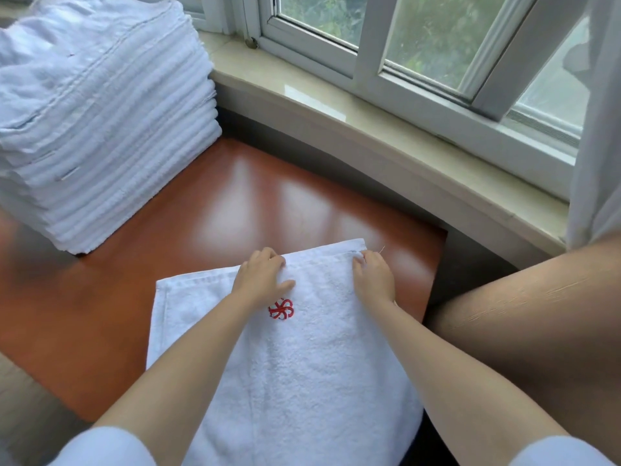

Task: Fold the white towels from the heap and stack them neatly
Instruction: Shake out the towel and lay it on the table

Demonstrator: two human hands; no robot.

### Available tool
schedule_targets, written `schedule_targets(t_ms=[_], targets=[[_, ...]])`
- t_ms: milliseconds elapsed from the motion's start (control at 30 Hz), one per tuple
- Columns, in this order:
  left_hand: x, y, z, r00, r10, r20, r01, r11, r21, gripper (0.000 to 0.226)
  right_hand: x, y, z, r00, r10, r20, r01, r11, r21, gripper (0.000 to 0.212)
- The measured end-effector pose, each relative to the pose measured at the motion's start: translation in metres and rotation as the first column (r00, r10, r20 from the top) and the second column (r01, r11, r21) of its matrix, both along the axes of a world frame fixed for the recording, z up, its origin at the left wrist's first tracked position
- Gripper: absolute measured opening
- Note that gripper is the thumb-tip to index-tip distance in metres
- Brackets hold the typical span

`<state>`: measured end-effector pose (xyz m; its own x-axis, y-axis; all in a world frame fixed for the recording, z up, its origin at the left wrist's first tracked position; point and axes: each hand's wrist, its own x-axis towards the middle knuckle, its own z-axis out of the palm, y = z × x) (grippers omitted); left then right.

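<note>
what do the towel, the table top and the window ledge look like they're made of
Towel: looks like white cotton terry, a fuzzy looped pile with a flat hemmed border and red stitched emblem. Table top: probably varnished wood or laminate, reddish brown, glossy with window glare. Window ledge: seems polished stone or marble, pale beige, mirror-like reflections.

Both hands, left hand (260,275) and right hand (373,275), pinch the white towel's (302,358) far edge (red emblem (281,309) between them).

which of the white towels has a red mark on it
The towel under both hands, lying on the table in front of the person, bears a red embroidered emblem. The folded stack shows none.
</note>
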<state>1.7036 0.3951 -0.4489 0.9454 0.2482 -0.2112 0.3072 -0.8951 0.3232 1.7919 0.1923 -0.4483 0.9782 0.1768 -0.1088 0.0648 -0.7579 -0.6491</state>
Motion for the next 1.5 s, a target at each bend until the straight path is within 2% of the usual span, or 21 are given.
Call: schedule_targets(t_ms=[167,333,533,700,800,867,933,1033,1100,1167,1300,1367,1433,1500], targets=[[0.012,0.013,0.002,0.998,-0.029,-0.060,0.030,0.999,0.020,0.026,0.015,-0.007,0.002,0.993,0.119,-0.012,-0.119,0.978,-0.170,0.023],[0.018,0.018,0.004,0.994,0.103,-0.039,-0.106,0.992,-0.070,0.022,0.034,0.006,0.008,0.994,0.106,-0.001,-0.104,0.966,-0.236,0.027],[0.024,0.020,-0.002,0.989,0.145,-0.042,-0.148,0.986,-0.080,0.024,0.042,0.016,-0.004,1.000,-0.017,-0.015,0.013,0.963,-0.270,0.032],[0.025,0.009,-0.003,0.979,0.202,-0.034,-0.203,0.979,-0.008,0.022,0.040,0.025,-0.010,0.988,-0.157,-0.004,0.149,0.947,-0.286,0.034],[0.017,0.000,-0.007,0.970,0.241,0.024,-0.242,0.967,0.080,0.025,0.041,0.029,-0.006,0.945,-0.319,-0.069,0.300,0.932,-0.205,0.031],[0.012,-0.002,-0.010,0.962,0.264,0.074,-0.271,0.956,0.114,0.026,0.044,0.031,-0.003,0.935,-0.321,-0.150,0.297,0.941,-0.161,0.025],[0.011,0.001,-0.010,0.958,0.271,0.099,-0.279,0.956,0.085,0.024,0.048,0.031,-0.003,0.930,-0.294,-0.221,0.282,0.956,-0.086,0.014],[0.014,0.007,-0.007,0.970,0.233,0.073,-0.233,0.973,-0.008,0.024,0.051,0.025,-0.002,0.914,-0.270,-0.303,0.277,0.961,-0.021,0.025],[0.016,0.014,-0.003,0.980,0.198,0.021,-0.197,0.979,-0.048,0.026,0.049,0.022,0.002,0.896,-0.251,-0.367,0.260,0.965,-0.027,0.016],[0.017,0.019,0.000,0.986,0.166,-0.015,-0.166,0.986,0.007,0.025,0.047,0.022,0.007,0.913,-0.195,-0.360,0.187,0.981,-0.055,0.015],[0.016,0.016,0.001,0.986,0.167,-0.017,-0.165,0.984,0.074,0.027,0.044,0.019,0.006,0.956,-0.070,-0.285,0.035,0.991,-0.128,0.028],[0.015,0.012,-0.001,0.987,0.160,-0.023,-0.156,0.981,0.114,0.027,0.045,0.018,0.006,0.964,-0.036,-0.263,0.032,0.999,-0.021,0.034],[0.016,0.012,-0.002,0.982,0.182,-0.038,-0.178,0.980,0.091,0.028,0.046,0.018,0.008,0.973,-0.035,-0.227,0.059,0.993,0.100,0.042],[0.017,0.014,-0.001,0.976,0.209,-0.066,-0.207,0.978,0.038,0.027,0.046,0.019,0.011,0.970,-0.051,-0.237,0.083,0.989,0.124,0.037]])
